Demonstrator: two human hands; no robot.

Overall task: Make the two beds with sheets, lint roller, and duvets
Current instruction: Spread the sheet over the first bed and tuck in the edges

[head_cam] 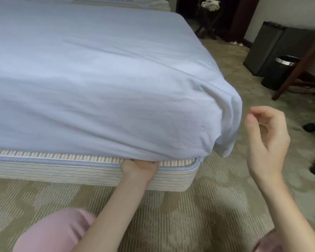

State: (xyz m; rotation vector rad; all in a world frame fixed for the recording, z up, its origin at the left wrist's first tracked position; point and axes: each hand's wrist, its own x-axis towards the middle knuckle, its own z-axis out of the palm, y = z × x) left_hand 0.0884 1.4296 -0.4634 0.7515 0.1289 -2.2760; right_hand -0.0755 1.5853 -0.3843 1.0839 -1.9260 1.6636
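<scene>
- Down at the near corner of the bed, the pale blue sheet (98, 79) covers the mattress top and side, with a loose flap hanging off the corner.
- left hand (138, 169) is shoved into the gap between the mattress and the striped base (62, 172), right under the sheet's edge. Its fingers are hidden in there, so can't tell if they're gripping anything.
- right hand (267, 140) hangs in the air just beside that flap, fingers (253, 115) loosely curled, holding nothing.
- black bin (280, 75) stands on the carpet (207, 206), well apart from the bed.
</scene>
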